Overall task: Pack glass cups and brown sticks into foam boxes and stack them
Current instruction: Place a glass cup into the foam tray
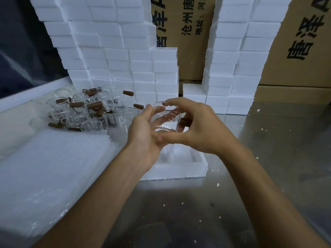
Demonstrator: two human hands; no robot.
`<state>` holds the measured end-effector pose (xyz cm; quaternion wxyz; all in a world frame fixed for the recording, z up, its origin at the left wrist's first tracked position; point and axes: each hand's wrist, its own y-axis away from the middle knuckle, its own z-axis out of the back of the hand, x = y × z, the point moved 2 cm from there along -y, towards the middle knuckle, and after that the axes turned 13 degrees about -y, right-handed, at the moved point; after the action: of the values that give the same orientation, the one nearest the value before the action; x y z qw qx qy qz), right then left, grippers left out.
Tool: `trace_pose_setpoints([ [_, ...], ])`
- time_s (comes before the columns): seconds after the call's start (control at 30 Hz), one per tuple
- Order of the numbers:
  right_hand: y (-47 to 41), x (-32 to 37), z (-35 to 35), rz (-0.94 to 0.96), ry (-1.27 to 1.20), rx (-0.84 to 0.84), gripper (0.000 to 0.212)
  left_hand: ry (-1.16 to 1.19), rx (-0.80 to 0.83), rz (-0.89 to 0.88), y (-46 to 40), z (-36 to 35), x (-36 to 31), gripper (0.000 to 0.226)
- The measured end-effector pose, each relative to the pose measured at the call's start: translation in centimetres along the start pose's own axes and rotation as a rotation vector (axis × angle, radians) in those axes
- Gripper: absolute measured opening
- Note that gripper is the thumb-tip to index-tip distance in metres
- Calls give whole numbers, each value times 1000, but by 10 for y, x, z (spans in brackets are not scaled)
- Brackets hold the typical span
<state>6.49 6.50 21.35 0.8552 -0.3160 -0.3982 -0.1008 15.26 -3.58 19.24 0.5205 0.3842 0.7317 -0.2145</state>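
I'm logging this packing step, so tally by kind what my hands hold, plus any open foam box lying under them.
Glass cup: 1, between left hand and right hand
Brown stick: 1, at the right hand's fingers
Open foam box: 1
Total: 3

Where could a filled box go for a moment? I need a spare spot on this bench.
Bare metal table lies right of the open foam box and nearer you, with only foam crumbs. The left is crowded: glass cups and bubble wrap sheets.
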Motion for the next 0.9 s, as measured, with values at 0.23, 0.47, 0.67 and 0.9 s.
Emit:
trace_pose_setpoints([
  [0.23,1,3,12,-92,155,116,54,-742,-117,-245,-15,22,-13,25],
  [0.47,6,20,17,-124,127,196,47,-1539,-479,-435,-21,62,-35,12],
  [0.67,6,26,10,-111,103,242,47,-1766,-688,-191,-18,94,-54,11],
  [0.9,5,25,9,-118,104,224,48,-1799,-625,54,-25,120,-51,15],
])
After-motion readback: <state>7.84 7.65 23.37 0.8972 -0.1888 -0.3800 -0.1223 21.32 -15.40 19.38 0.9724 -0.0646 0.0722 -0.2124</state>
